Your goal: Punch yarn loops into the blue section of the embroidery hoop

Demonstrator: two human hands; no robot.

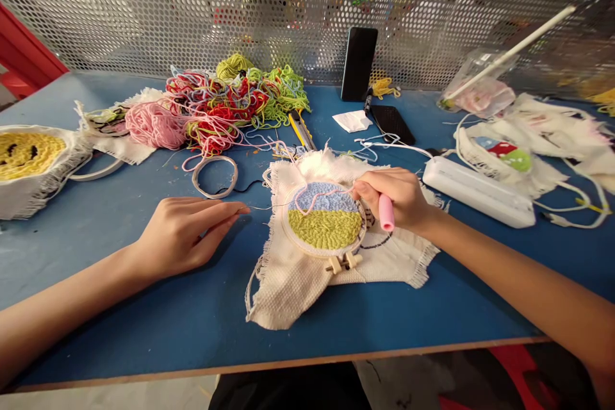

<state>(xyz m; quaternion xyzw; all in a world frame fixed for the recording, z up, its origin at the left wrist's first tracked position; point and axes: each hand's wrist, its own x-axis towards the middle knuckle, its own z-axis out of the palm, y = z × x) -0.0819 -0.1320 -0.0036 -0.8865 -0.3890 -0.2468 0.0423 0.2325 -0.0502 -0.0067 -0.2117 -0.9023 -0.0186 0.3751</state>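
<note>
A blue tabletop (202, 333) meets a perforated metal panel (192, 6), with red furniture (29, 45) beside it.

Bare blue tabletop (192, 327) below left hand (192, 230).

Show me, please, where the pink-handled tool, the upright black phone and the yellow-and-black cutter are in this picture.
Pink-handled tool (386, 213): head view, handle.
Upright black phone (359, 64): head view, middle of the screen.
Yellow-and-black cutter (301, 131): head view, body.
</note>
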